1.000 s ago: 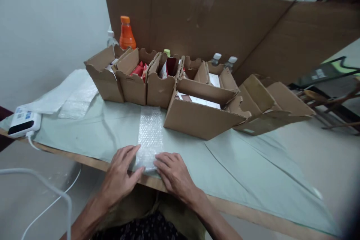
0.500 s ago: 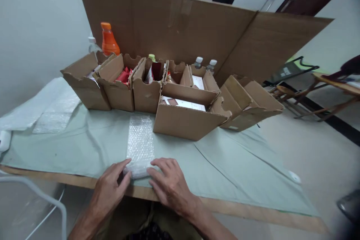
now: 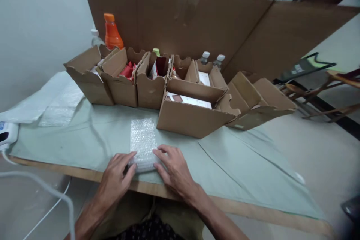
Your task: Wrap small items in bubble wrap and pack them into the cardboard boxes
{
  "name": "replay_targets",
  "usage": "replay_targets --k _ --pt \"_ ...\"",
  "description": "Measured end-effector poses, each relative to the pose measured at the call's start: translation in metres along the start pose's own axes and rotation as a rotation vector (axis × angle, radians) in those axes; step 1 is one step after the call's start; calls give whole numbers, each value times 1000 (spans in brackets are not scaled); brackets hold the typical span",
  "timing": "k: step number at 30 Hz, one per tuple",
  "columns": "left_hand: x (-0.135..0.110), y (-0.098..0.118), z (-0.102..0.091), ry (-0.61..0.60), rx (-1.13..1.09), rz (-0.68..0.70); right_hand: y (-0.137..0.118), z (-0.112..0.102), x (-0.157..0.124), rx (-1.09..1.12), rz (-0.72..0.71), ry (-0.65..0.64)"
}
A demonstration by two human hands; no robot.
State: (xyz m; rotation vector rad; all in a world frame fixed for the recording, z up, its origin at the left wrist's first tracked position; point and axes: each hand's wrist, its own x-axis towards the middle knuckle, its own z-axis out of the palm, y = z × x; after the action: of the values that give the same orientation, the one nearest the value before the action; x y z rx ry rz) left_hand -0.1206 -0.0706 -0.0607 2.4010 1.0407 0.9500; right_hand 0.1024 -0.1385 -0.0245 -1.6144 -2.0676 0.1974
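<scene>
A strip of clear bubble wrap (image 3: 143,138) lies on the pale green cloth (image 3: 230,161) near the table's front edge. Its near end is rolled into a small bundle. My left hand (image 3: 116,178) presses the left end of that roll with curled fingers. My right hand (image 3: 173,169) holds the right end, fingers bent over it. What is inside the roll is hidden.
A row of open cardboard boxes (image 3: 120,78) with red packets and cards stands behind, and a larger box (image 3: 194,118) is just right of the wrap. A tall cardboard sheet (image 3: 197,22), an orange bottle (image 3: 111,33), more bubble wrap (image 3: 60,105) and a white device (image 3: 7,133) surround them.
The roll has moved away from me along the strip, leaving less flat bubble wrap. Both hands moved forward with it. The camera shifted slightly.
</scene>
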Motion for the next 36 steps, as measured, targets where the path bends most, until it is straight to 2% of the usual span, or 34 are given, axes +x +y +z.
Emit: replay_targets --k 2,5,7,10,12,15,17,21,25,27,31,34,36 --pt "4 -3 4 15 28 -39 1 2 2 -43 -79 -11" --pt "2 -2 4 60 54 -48 5 7 7 -37 -166 -103" --pt "-4 3 0 62 48 -5 7 9 9 7 -147 -121" --pt "-9 11 -8 -5 -10 55 6 4 5 133 -54 -151" --pt "-6 13 -10 -60 -45 29 2 -2 1 165 -8 -170" --pt "7 10 -7 -131 -31 -57 -6 -8 -3 33 5 -106" --pt "15 6 -3 -136 25 -92 -9 -7 0 -59 -41 -84" --pt "14 5 -6 -63 55 -92 -7 1 9 -69 -134 -169" --pt "2 13 -16 -85 -30 7 2 1 12 133 -60 -190" --pt "2 14 -17 -113 -47 16 4 0 10 160 -34 -194" --pt "16 7 -7 -120 9 -78 -1 1 8 -18 -50 -55" --pt "21 4 -2 -56 17 -156 -4 7 12 -87 -158 -106" --pt "17 8 -3 13 -71 -277 0 11 16 -62 -160 -127"
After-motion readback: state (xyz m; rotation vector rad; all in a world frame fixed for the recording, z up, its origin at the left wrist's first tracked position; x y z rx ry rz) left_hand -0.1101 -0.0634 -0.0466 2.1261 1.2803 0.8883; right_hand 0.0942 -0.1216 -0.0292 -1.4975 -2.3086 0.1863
